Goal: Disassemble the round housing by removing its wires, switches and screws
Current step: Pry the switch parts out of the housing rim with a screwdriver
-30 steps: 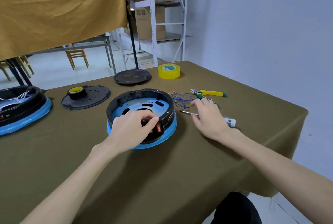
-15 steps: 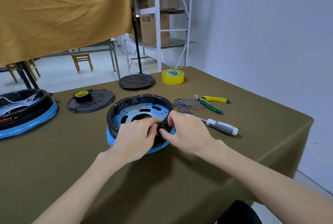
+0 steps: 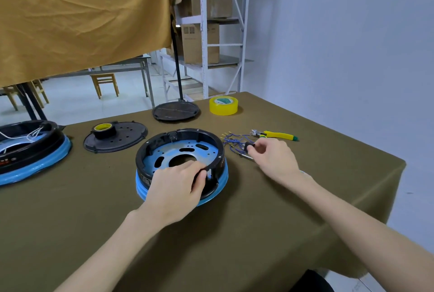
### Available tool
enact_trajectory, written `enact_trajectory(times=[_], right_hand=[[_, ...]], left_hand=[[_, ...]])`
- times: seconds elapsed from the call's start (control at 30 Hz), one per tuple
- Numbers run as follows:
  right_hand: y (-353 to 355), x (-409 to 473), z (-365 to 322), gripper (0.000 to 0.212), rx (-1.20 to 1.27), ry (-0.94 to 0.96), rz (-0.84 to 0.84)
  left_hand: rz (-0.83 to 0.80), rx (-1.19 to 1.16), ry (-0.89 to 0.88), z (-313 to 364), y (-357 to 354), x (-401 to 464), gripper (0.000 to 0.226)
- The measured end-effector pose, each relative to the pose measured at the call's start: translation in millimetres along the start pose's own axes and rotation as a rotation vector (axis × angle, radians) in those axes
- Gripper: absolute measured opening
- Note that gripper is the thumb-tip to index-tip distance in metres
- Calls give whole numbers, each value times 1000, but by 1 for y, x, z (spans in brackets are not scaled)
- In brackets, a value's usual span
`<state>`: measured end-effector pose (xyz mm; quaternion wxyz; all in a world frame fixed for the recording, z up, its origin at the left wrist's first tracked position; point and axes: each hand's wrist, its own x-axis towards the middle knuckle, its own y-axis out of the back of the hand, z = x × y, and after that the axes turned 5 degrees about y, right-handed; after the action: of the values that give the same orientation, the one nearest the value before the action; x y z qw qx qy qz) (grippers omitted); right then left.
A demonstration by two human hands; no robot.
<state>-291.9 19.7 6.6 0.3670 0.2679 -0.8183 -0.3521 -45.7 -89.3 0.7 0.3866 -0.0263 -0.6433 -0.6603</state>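
Now housing under left hand

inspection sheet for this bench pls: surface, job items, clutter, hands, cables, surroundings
Surface: table under an olive cloth.
Job's things: round housing with blue base, open on top; small black part, likely a switch, out of it.
Clutter: yellow tape roll, pliers, screwdriver mostly hidden, black disc bearing a tape roll, second housing at left, round stand base.
Grippers: left hand grips the housing's near rim; right hand pinches the black part.
Cables: loose blue wires beside the housing; white wires in the second housing.
Surroundings: tan curtain, shelf with boxes, stools.
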Motion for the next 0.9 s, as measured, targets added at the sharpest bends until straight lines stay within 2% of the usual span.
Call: enact_trajectory(times=[0.13,0.2,0.3,0.4,0.5,0.57,0.63,0.7,0.8,0.9], right_hand=[[-8,31,32,28,-337,-53,-145],[-10,38,37,32,-373,-64,-164],[-9,34,37,43,-364,-40,-107],[-3,11,40,45,-468,69,-175],[3,-14,41,32,-609,262,-255],[8,-26,36,32,-654,323,-247],[12,-38,30,33,-604,351,-188],[15,-50,22,33,-452,387,-146],[15,-65,6,31,-238,462,-135],[13,-73,-13,28,-197,538,-37]], left_hand=[[-25,-1,-27,0,2,1,44],[-21,-8,-34,-1,3,2,44],[-14,-21,-38,-3,3,2,43],[-28,-15,-45,-5,2,2,39],[-55,-13,-45,-7,1,2,36],[-99,-19,-37,-8,2,3,36],[-103,-38,-6,-8,3,0,40],[-42,-42,53,-8,3,-7,43],[57,-69,133,-9,4,-19,36],[77,-110,152,-9,5,-23,33]])
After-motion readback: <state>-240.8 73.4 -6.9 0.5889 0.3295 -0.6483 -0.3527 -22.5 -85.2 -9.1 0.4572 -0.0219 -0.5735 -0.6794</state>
